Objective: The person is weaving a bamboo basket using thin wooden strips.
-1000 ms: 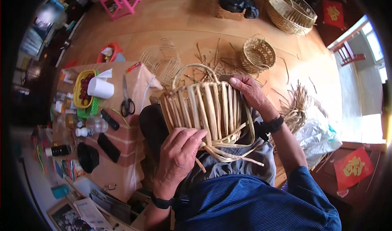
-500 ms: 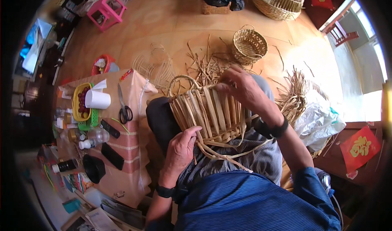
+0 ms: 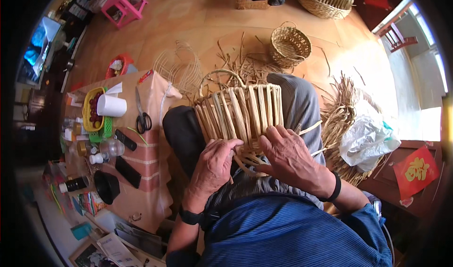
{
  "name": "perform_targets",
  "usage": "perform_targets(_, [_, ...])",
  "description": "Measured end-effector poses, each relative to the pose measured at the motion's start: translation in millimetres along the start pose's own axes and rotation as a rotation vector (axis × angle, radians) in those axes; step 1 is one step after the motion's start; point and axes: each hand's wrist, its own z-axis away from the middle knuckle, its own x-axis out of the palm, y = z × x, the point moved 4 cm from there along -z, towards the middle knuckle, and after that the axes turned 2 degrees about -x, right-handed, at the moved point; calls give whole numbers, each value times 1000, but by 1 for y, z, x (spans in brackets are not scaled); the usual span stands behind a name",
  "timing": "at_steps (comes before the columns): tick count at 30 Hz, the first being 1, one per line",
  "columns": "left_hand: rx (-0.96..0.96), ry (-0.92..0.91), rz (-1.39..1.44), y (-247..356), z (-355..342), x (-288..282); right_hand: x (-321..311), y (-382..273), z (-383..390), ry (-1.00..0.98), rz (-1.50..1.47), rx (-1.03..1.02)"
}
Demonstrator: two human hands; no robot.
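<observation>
A half-woven basket (image 3: 240, 109) of flat tan plant strips lies tilted across my lap, its looped handle (image 3: 222, 72) on the far side. At the near-left edge, my left hand (image 3: 212, 165) is closed, thumb and forefinger pinching the strips there. My right hand (image 3: 292, 161) curls over the near-right edge, fingertips pressed on the woven band and partly hiding it. Loose strip ends (image 3: 250, 163) show between the hands, and others stick out beyond my right hand.
On the left, a cloth-covered table (image 3: 146, 156) holds scissors (image 3: 143, 116), a yellow fruit basket (image 3: 86, 111), a paper roll (image 3: 112, 105) and bottles. A finished small basket (image 3: 291, 45) and scattered strips lie on the floor ahead. A strip bundle (image 3: 342, 106) and plastic bag (image 3: 365, 139) are right.
My right hand has come down from the basket's far rim to its near edge. The left hand keeps its pinch at the near-left edge. The basket's slats now show more fully.
</observation>
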Motion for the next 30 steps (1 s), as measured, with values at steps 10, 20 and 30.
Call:
perform_targets(10, [-113,-2,90,-4,-4,12,31,6,45,123,-148,179])
perform_targets(20, [-163,20,114,-15,-3,10,19,39,38,52,-229,94])
perform_targets(30, [-156,-125,69,-13,-13,0,11,-5,30,124,-88,-61])
